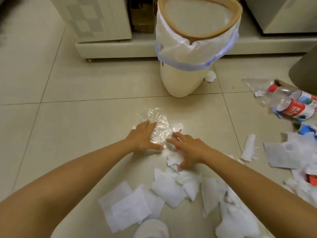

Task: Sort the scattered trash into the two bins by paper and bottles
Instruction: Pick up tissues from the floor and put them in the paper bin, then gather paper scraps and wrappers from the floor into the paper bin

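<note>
**Q:** What's around you?

**Me:** Pale floor tiles [85,86] run under everything, with a low cream cabinet base [120,48] along the back. Straight ahead of both my hands stands a cream bin [180,79] with a brown rim, lined with a clear bag [171,47] that has a blue drawstring band.

**Q:** What are your hands doing?

**Me:** My left hand [142,136] lies flat on the floor, fingers straight and a little spread, fingertips touching a crumpled sheet of clear plastic [158,122] that stretches ahead of it. My right hand [187,148] is just beside the left, almost touching it. Its fingers are stretched forward and its thumb reaches back toward me, pressing on torn white paper scraps [173,158]. Something small and red [178,147] shows at the edge of that hand; I can't tell what it is, or whether I'm pinching it.

**Q:** And the rest of the trash?

**Me:** Nearer to me than my hands, between my forearms, lies a heap of crumpled white tissues [171,188] and folded paper napkins [130,206]. Well off to the right of my right hand are plastic bottles [291,107] with red labels, one with a red cap, lying on their sides. Closer to me on that same side lie a printed paper sheet [284,153] and a rolled white paper [247,148]. One tissue ball [210,76] sits against the bin's base, to its right.
</note>
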### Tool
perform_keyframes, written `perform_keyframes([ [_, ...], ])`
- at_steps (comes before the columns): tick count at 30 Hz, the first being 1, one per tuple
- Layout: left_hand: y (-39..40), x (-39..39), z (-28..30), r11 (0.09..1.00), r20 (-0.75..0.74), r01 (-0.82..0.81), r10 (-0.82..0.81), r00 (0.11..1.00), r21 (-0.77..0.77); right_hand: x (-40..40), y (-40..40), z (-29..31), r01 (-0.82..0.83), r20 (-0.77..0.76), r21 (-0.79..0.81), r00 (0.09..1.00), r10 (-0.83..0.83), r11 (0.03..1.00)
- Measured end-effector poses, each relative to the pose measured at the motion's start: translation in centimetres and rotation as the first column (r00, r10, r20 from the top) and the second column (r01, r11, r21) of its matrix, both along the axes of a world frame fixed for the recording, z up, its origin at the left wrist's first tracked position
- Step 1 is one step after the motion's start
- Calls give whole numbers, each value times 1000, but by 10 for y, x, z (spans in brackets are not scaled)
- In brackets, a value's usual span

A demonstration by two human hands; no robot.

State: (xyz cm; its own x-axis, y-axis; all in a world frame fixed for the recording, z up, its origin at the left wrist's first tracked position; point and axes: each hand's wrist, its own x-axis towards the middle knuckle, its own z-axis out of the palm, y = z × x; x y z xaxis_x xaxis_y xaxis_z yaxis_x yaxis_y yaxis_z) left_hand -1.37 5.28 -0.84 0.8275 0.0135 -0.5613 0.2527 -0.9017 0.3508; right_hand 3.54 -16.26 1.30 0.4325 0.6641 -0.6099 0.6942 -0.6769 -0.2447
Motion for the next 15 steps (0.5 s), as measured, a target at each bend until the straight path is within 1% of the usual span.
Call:
perform_keyframes([
  [2, -6, -9, 1, 994, -12, 110, -110, 994, 13, -9, -8, -4, -67, -2, -45, 998, 67, 997],
  [4, -11, -20, 0, 984, -46, 178, -177, 983, 15, -19, -18, -7, -106, -2, -33, 994, 106, 994],
  [6, -19, -35, -5, 973, -86, 228, -226, 970, 20, -29, -27, -11, -102, -20, -4, 995, 102, 995],
  [9, -33, -63, -13, 952, -87, 304, -299, 950, 44, -44, -38, -16, -109, -18, -13, 994, 109, 994],
  [12, -52, -81, -20, 949, -77, 303, -297, 952, 87, -53, -43, -24, -102, 75, 31, 992, 99, 994],
  [15, -68, -83, -24, 969, -63, 215, -208, 976, 120, -50, -43, -27, -36, 99, 128, 995, 23, 991],
])
